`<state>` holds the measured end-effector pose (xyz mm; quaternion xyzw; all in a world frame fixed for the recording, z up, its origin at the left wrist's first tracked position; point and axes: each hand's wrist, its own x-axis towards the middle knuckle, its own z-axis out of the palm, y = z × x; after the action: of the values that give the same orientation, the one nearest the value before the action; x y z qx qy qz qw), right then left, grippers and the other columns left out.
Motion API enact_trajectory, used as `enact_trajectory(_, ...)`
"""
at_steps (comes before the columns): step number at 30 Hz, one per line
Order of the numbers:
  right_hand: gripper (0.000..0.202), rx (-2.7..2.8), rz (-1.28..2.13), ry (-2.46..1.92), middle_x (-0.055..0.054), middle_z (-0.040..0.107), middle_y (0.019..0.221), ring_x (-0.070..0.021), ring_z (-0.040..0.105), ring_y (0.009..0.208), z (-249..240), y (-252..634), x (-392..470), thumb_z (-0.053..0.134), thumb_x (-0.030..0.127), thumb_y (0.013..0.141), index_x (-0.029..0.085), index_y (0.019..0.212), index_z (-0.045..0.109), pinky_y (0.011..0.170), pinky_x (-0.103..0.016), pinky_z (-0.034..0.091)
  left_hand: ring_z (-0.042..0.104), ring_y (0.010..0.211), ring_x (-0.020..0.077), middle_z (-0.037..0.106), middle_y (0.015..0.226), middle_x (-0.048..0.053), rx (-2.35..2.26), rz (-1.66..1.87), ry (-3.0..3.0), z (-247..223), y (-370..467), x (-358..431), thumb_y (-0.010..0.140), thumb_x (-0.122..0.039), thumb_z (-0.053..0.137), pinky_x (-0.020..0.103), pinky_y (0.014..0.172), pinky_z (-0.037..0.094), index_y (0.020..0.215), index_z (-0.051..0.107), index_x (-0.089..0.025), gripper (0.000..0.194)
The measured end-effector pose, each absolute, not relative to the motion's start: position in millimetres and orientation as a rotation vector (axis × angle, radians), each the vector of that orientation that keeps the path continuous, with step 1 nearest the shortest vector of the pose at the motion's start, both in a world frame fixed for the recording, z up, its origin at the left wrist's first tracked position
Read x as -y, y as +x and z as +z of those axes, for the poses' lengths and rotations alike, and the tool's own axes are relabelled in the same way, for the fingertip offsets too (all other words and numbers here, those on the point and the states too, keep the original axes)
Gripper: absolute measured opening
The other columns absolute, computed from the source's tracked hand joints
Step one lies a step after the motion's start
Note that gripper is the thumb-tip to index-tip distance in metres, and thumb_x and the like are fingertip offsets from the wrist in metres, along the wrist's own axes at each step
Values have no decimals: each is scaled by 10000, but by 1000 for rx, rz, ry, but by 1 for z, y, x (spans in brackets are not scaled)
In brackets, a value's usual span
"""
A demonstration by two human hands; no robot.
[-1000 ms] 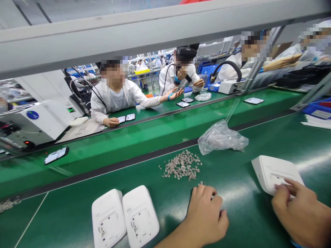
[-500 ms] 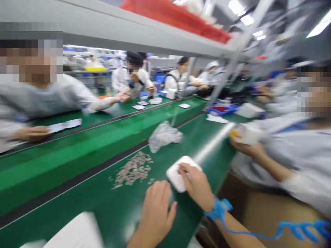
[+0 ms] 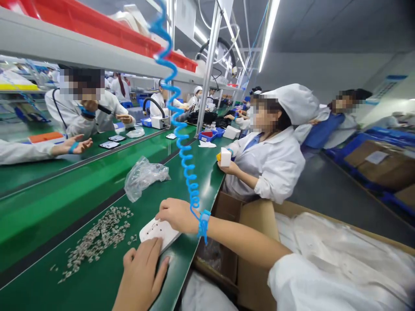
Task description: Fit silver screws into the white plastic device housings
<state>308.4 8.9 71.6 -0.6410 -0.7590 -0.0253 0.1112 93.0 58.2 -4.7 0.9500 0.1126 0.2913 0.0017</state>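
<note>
The white housing (image 3: 158,229) lies on the green bench (image 3: 178,264), beneath your 2 hands and near the bench edge. Left hand (image 3: 139,272): fingers laid on the housing, thumb spread apart from them. Right hand (image 3: 177,216): fingers bent over the far end; whether they pinch a part cannot be told. CAUTION: 1. A rightward push could drive the housing off the bench toward the open carton (image 3: 256,218). 2. A leftward slip could scatter the loose metal pieces (image 3: 97,237). 3. A sharp reach could snag the coiled blue cord (image 3: 185,151) at your right wrist.
</note>
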Motion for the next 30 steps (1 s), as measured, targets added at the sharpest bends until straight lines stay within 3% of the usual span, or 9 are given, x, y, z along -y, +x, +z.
enact_trajectory(3,303,2316,-130,-1882,-43,655,1085,-202,592,959,69,304,-12,601,51,916,219,1145,706,722,-291,443,643,1059,244,695,1177,121,-360,1014,2966,-5,94,-59,1001,-288,496,385,881,380,1167,646,-170,252)
enact_trajectory(11,80,2434,-93,-1761,-53,660,971,-200,574,915,64,297,-28,612,180,1006,174,988,689,778,-293,444,621,974,217,697,1073,82,-411,976,2917,5,91,-51,1008,-241,493,385,855,348,1064,649,-167,182)
enact_trajectory(18,122,2459,23,-1534,-62,639,909,-210,534,869,57,300,-30,593,57,965,145,930,669,785,-325,454,578,996,209,674,1009,61,-497,801,2920,7,92,-43,1017,-260,475,387,831,334,1038,640,-147,201)
enact_trajectory(23,199,2494,53,-1416,-75,648,916,-215,538,874,54,297,-28,525,38,979,152,908,672,795,-335,459,555,1010,204,655,1009,58,-489,739,2909,4,91,-41,1043,-256,420,376,810,339,1055,637,-144,245)
enact_trajectory(30,156,2432,-9,-1516,-60,620,873,-210,506,812,50,291,-29,585,96,977,165,858,658,731,-335,419,580,1027,188,678,991,49,-510,735,2810,6,92,-40,1041,-266,432,375,832,354,1008,668,-153,264)
